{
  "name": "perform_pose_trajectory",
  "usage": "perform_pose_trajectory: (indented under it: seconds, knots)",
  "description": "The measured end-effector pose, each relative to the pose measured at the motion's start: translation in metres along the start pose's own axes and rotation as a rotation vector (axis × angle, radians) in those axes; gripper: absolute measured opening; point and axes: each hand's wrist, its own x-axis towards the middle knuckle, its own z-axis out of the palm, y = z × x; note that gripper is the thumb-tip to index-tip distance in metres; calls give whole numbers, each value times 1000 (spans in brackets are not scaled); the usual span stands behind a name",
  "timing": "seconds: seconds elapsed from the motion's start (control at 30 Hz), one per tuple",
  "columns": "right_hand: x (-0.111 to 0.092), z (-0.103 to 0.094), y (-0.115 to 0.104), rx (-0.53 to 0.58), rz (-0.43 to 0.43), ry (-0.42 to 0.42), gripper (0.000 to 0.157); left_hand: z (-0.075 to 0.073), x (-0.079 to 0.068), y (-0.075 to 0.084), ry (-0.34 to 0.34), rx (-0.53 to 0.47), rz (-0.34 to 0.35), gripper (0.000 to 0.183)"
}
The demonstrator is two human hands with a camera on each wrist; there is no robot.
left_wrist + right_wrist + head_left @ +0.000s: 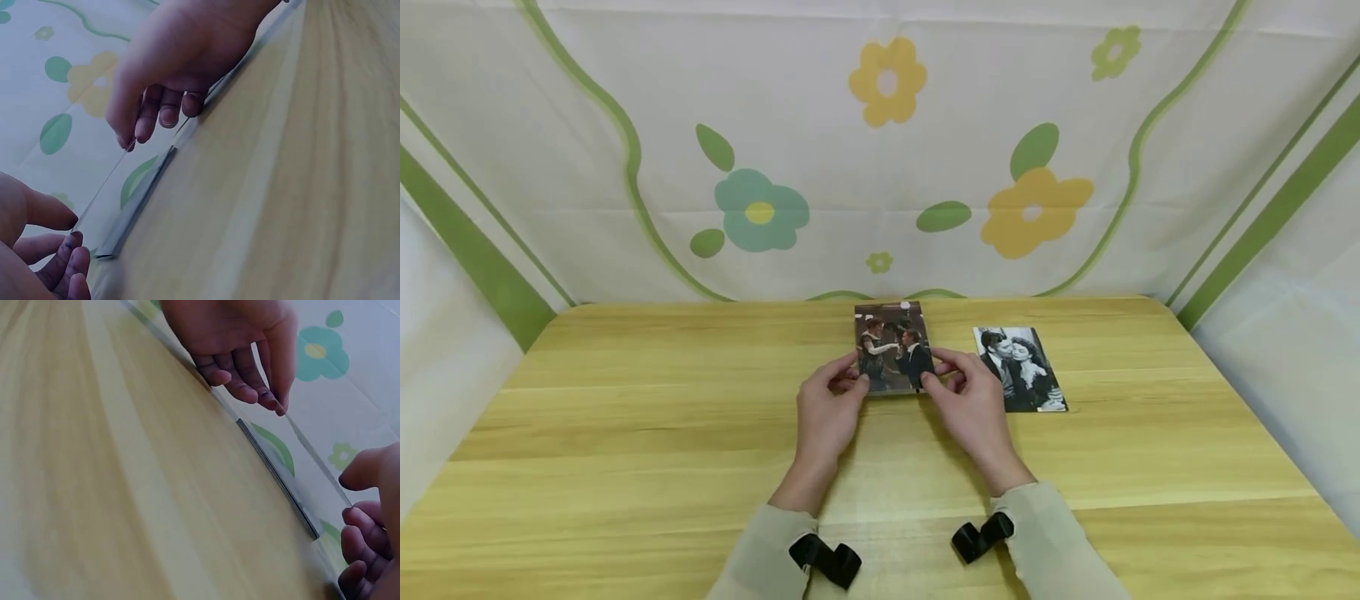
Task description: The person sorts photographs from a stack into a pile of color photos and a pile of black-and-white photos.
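A colour photo card [891, 337] showing people in old-fashioned formal dress is held between both hands. My left hand [827, 417] pinches its left edge with thumb and fingers, and my right hand [976, 410] pinches the right edge. Seen edge-on in the left wrist view, the card [103, 183] is a thin line raised off the table. Under it lies a thin, dark-edged flat pile [278, 478], apparently more cards; the head view hides most of it. Just right of my right hand, a black-and-white photo card [1022, 371] of a couple lies flat.
The wooden table [625, 467] extends to both sides and toward me. Behind it hangs a white cloth [820, 125] printed with flowers and green lines. Black camera mounts [827, 560] sit on both sleeved wrists.
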Motion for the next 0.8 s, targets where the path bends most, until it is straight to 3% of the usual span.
perform_pose_trajectory:
  seconds: [0.37, 0.6, 0.8]
  knots:
    - [-6, 23, -20, 76, 7, -119, 43, -34, 5, 5, 82, -2, -57, 35]
    - [-10, 54, -48, -14, -32, -147, 48, -66, 16, 1, 119, 69, -84, 32]
    - [-14, 82, -70, -65, -59, -185, 49, -94, 19, -4, 247, 114, -122, 27]
